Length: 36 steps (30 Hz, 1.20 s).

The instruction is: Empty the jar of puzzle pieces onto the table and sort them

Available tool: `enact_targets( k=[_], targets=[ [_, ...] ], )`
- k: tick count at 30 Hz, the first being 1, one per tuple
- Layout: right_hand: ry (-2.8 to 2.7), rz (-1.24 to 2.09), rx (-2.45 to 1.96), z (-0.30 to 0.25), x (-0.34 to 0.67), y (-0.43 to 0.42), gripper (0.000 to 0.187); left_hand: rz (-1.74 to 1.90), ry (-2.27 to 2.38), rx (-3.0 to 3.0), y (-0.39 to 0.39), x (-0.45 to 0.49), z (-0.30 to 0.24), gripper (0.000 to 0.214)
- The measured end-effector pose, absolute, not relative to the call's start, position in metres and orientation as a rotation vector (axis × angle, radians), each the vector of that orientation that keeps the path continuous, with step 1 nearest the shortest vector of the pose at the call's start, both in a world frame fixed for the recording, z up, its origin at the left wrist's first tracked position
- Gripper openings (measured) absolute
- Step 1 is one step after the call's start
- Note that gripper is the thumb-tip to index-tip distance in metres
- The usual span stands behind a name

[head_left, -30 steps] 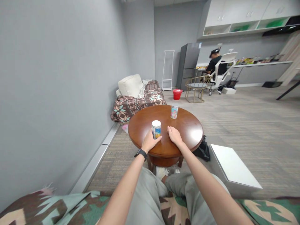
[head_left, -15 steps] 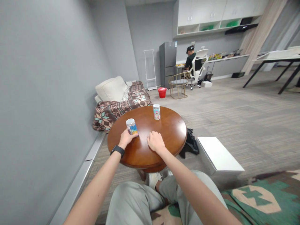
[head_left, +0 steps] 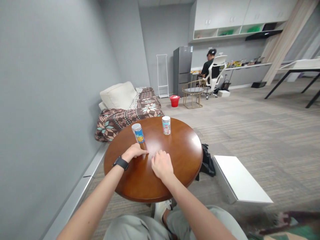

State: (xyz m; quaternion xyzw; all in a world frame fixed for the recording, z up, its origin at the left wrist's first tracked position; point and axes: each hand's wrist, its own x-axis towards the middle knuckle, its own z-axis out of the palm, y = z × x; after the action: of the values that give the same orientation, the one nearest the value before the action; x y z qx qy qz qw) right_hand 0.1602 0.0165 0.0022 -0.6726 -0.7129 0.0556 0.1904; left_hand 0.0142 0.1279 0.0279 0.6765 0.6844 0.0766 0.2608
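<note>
A round brown wooden table (head_left: 180,166) stands in front of my knees. On its far side stand two small cans: a blue and yellow one (head_left: 138,133) to the left and a pink one (head_left: 166,125) to the right. My left hand (head_left: 133,152), with a black watch on the wrist, lies flat on the tabletop just short of the blue can, fingers stretched out, holding nothing. My right hand (head_left: 162,164) rests beside it on the wood with its fingers curled under, nothing visible in them.
A sofa with a patterned blanket (head_left: 125,115) and a white cushion (head_left: 117,96) stands along the left wall. A white low box (head_left: 240,180) and a black bag (head_left: 207,162) lie right of the table. Farther back are a red bucket (head_left: 174,100), a gold chair (head_left: 192,95), a fridge and a seated person (head_left: 210,68).
My left hand has let go of the blue can and drawn back to lie flat on the table. The can now stands free, farther from me. My view has shifted.
</note>
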Motion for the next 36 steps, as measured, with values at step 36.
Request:
enact_targets(
  k=[36],
  targets=[
    [-1.226,0.904,-1.405,-0.002,0.206,0.028,0.033,1.099,1.263,1.736,0.025,0.046,0.002,0.039]
  ],
)
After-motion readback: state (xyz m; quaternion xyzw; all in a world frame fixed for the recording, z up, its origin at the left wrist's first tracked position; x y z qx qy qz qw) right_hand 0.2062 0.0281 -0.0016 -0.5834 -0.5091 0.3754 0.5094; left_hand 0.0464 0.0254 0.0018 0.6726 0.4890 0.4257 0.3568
